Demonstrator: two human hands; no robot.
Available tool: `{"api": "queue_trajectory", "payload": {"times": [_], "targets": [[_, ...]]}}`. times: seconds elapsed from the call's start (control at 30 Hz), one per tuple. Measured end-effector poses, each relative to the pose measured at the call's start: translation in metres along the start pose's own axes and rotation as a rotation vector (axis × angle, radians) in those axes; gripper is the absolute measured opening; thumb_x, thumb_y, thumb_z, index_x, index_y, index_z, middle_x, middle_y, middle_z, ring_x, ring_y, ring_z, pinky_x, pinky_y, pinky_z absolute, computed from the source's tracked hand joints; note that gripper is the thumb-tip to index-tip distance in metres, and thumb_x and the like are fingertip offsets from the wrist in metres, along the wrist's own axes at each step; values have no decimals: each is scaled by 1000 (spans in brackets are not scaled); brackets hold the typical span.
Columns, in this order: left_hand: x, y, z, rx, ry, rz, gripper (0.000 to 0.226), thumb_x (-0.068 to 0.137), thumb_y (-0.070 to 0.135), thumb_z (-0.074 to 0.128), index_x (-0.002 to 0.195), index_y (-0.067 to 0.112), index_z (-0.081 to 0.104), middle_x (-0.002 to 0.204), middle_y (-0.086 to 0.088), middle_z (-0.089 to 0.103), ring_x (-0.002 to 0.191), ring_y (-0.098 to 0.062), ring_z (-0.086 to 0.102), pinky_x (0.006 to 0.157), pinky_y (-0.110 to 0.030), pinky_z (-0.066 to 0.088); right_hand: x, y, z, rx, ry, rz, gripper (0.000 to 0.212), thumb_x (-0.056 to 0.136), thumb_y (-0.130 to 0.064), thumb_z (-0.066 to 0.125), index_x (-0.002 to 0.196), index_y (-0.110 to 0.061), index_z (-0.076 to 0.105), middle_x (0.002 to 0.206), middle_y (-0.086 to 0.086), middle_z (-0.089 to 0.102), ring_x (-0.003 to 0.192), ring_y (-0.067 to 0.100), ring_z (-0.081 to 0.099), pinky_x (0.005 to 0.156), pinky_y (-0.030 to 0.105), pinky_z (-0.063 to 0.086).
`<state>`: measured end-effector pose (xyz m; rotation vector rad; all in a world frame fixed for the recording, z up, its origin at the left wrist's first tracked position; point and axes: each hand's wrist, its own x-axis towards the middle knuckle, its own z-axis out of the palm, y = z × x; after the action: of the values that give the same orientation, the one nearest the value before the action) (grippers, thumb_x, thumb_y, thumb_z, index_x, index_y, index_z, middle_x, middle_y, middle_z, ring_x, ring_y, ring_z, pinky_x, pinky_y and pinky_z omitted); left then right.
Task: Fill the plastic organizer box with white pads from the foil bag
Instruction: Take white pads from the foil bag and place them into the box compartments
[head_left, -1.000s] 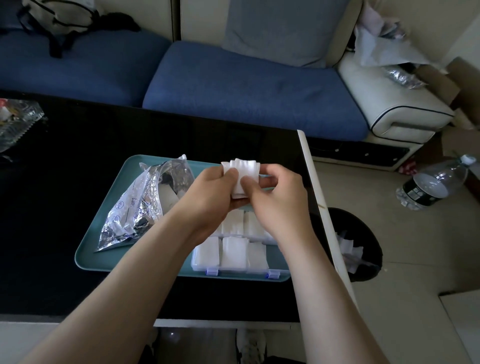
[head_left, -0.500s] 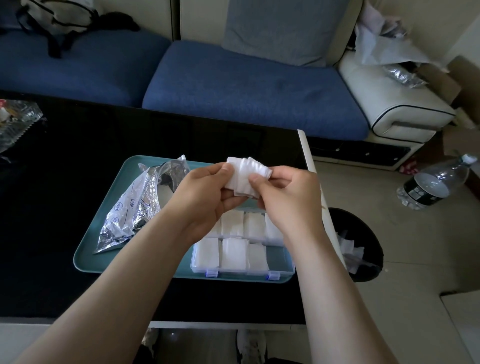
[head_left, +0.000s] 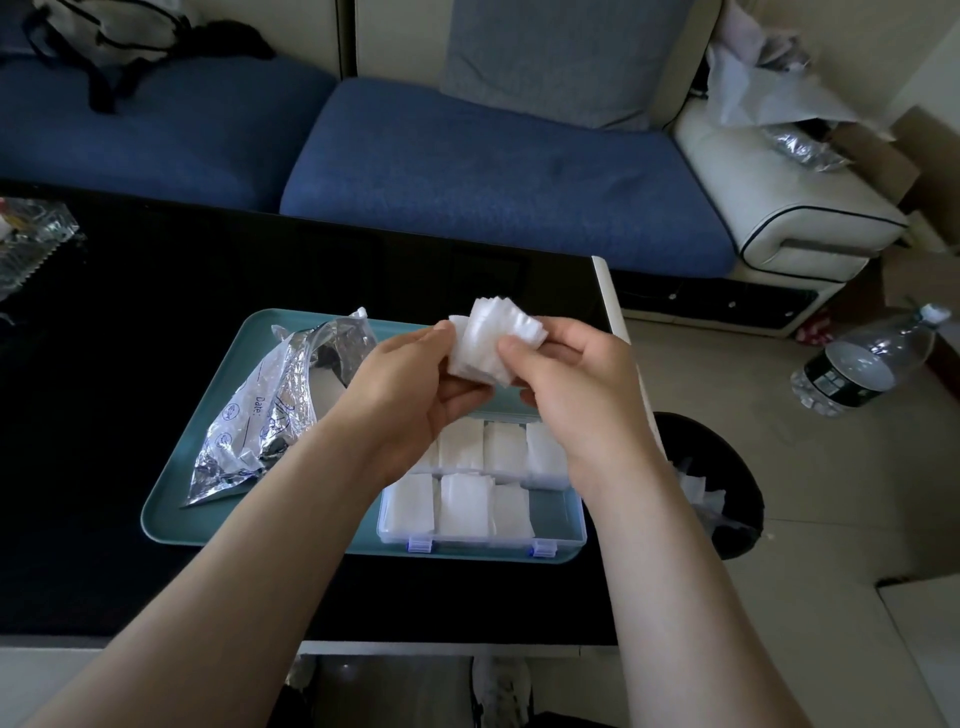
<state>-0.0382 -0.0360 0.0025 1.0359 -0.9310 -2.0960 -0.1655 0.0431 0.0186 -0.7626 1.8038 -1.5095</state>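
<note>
- My left hand (head_left: 410, 379) and right hand (head_left: 576, 384) are both pinching one fanned stack of white pads (head_left: 488, 343), thumbs on the front and fingers curled behind.
- The stack is up in the air, over the far side of the plastic organizer box (head_left: 483, 540), not touching it.
- The box sits in the near right corner of the teal tray (head_left: 234, 514), with two rows of pads showing.
- The foil bag (head_left: 275, 410) lies crumpled on the tray's left half.
- The tray is at the right end of the black table (head_left: 130, 338).
</note>
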Motion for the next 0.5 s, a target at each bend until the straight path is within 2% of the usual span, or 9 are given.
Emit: {"api": "queue_trajectory", "payload": {"times": [0.13, 0.2, 0.27, 0.33, 0.4, 0.47, 0.5], "targets": [[-4, 0, 5, -22, -86, -18, 39, 111, 33, 50, 130, 0, 62, 117, -20, 77, 109, -30, 76, 102, -47, 58, 0, 7, 2, -129, 31, -74, 17, 91, -18, 82, 106, -25, 76, 85, -8, 80, 77, 0, 75, 62, 10, 52], [-3, -3, 2, 149, -153, 49, 38, 110, 32, 53, 131, 3, 64, 122, -18, 76, 115, -28, 74, 104, -45, 56, 0, 8, 1, -174, 47, -131, 15, 90, -21, 85, 102, -25, 78, 82, -7, 79, 75, 0, 75, 60, 9, 51], [-1, -6, -1, 309, -184, 107, 31, 110, 22, 53, 133, 5, 66, 125, -15, 75, 117, -26, 73, 105, -45, 56, -1, 10, -1, -248, 61, -228, 19, 87, -22, 87, 105, -23, 79, 80, -8, 77, 73, -2, 73, 60, 8, 49], [0, -8, -3, 388, -197, 113, 30, 112, 17, 48, 132, 7, 66, 125, -14, 74, 116, -27, 73, 103, -47, 57, -1, 12, -2, -368, 68, -314, 30, 87, -24, 87, 115, -24, 77, 88, -10, 76, 76, -3, 72, 62, 6, 48], [-2, -8, -1, 455, -224, 108, 32, 113, 13, 41, 131, 8, 67, 123, -13, 75, 115, -29, 73, 102, -46, 59, 0, 14, -3, -498, 27, -367, 37, 93, -24, 82, 128, -24, 73, 104, -8, 73, 88, 0, 70, 68, 4, 47], [-4, -9, 1, 540, -220, 128, 32, 112, 10, 38, 131, 10, 65, 121, -13, 75, 112, -29, 73, 98, -45, 61, 0, 15, -3, -603, -42, -344, 39, 100, -26, 72, 139, -25, 66, 121, -6, 67, 101, 3, 63, 72, 0, 43], [-5, -10, 2, 579, -201, 137, 30, 112, 10, 39, 132, 11, 61, 121, -13, 74, 111, -28, 73, 96, -44, 62, 0, 15, -3, -618, -76, -309, 37, 102, -25, 69, 139, -24, 65, 123, -6, 65, 100, 1, 62, 69, -1, 43]]}}
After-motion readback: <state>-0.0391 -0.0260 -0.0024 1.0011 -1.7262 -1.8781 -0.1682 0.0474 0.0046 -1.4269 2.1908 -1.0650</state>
